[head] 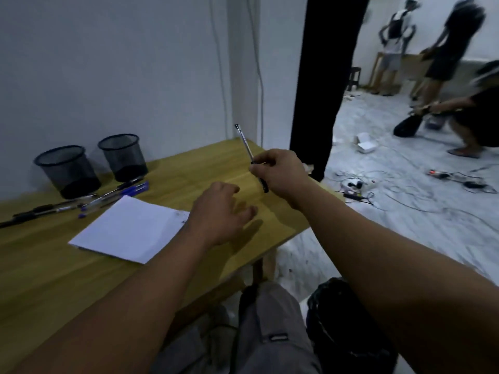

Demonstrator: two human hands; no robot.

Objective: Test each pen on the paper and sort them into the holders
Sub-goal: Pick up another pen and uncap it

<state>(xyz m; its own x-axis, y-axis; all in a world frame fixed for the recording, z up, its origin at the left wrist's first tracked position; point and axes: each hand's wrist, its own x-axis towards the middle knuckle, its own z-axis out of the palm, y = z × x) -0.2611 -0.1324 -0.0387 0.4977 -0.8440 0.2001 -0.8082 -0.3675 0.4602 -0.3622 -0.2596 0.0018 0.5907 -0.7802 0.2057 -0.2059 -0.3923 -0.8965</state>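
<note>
Head view: right hand (278, 171) pinches a pen (249, 153) above the table (48, 279), its clicker end tilted up and away. Left hand (220, 214) hovers open, fingers spread, holding nothing, just right of the paper (129, 230). Remaining pens (81, 203) lie beside two mesh holders (67, 171), both against the wall.

One clear-barrelled pen (246, 147) with a dark end is held tilted, its upper end towards 11 o'clock, above the table's far right part. A white sheet of paper (129, 229) lies flat at 9 o'clock from it, with faint marks at its right corner. Beyond the paper's far edge lies a loose row of black and blue pens (89, 202), and behind them two black mesh holders (67, 171) (122, 157) stand upright side by side
</note>
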